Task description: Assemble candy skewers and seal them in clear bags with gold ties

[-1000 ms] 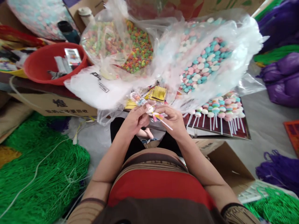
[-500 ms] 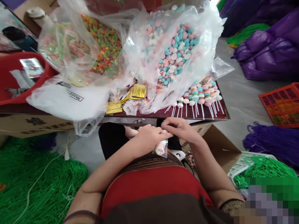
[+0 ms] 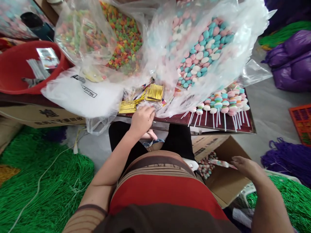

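A: In the head view, where was the right hand (image 3: pixel 245 166)?

B: Out to the person's right side, above the brown open cardboard box (image 3: pixel 225 186). Its fingers were closed round one end of a pink-and-white candy stick in clear wrapping (image 3: pixel 220 163), which lay roughly level and pointed inward over the box.

A: Was there anything in the box?

B: Yes, a heap of small, wrapped, multicoloured sweets (image 3: pixel 206 168), just beyond the stick's far end.

A: And the left hand (image 3: pixel 143 120)?

B: That was at the front edge of the dark red tabletop (image 3: pixel 250 124), fingers bent and fairly close together, by some clear printed plastic packets (image 3: pixel 156 105). I couldn't tell whether it pinched one, since the fingertips were partly hidden.

A: What lay near it?

B: A fan of shiny gold twist ties (image 3: pixel 127 107) just to its left, and a square gold bundle of ties (image 3: pixel 155 93) behind it. A white plastic bag with black lettering (image 3: pixel 97 102) sat further left, near the round red plastic basin (image 3: pixel 12 69).

A: And on the table's right?

B: Rows of pastel candy skewers on white sticks (image 3: pixel 224 103), their sticks toward the person. Behind them stood a large clear bag of pink, white and blue candies (image 3: pixel 204 58), and left of that a clear bag of small multicoloured ring candies (image 3: pixel 126 38).
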`<state>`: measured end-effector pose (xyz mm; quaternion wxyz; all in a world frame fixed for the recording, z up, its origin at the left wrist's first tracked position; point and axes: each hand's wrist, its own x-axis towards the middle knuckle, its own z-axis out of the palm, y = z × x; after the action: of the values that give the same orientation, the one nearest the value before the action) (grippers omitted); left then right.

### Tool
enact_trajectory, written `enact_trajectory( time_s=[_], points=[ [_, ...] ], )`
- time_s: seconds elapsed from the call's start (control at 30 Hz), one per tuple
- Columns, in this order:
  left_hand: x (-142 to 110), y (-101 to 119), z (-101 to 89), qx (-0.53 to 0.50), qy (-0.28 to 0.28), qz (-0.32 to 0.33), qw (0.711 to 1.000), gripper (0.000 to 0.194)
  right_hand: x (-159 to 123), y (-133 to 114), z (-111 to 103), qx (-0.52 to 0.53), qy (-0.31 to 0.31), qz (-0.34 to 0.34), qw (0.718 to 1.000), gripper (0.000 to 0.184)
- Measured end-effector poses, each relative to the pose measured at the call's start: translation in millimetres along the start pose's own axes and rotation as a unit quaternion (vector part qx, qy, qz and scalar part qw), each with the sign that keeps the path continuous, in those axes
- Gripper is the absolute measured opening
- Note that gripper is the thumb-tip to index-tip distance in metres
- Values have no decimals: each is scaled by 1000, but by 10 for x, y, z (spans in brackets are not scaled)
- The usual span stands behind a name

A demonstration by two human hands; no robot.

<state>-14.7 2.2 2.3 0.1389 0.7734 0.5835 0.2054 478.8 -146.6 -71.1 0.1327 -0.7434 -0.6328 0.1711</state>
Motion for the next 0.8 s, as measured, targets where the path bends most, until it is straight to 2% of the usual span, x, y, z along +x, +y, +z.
enact_trajectory(
  time_s=[0.07,0.13,0.3,0.47,0.6,0.67,0.7,0.77,0.8],
  points=[
    [121,-74,25,64,16,-39,997,27,47,-179,31,-3,-38,18,999,22],
    [230,-115,62,113,5,-65,991,28,100,-464,0,-6,-67,26,997,24],
    [367,-179,147,146,-10,-78,986,24,154,-1080,-113,48,-20,-37,998,36],
    [306,-280,111,119,41,-39,991,20,207,-1607,-55,164,38,-66,983,26],
    [152,-238,-45,86,77,39,993,23,397,-2296,64,330,35,-52,942,26],
    [69,-156,-141,63,91,69,991,26,542,-2641,127,377,27,-83,922,33],
    [31,-107,-186,49,95,81,991,28,617,-2790,161,390,24,-110,914,43],
    [-31,-14,-260,7,95,101,990,29,752,-3017,238,392,6,-159,906,66],
    [-55,24,-285,-21,91,105,990,30,804,-3093,280,394,0,-165,904,69]
  ],
)
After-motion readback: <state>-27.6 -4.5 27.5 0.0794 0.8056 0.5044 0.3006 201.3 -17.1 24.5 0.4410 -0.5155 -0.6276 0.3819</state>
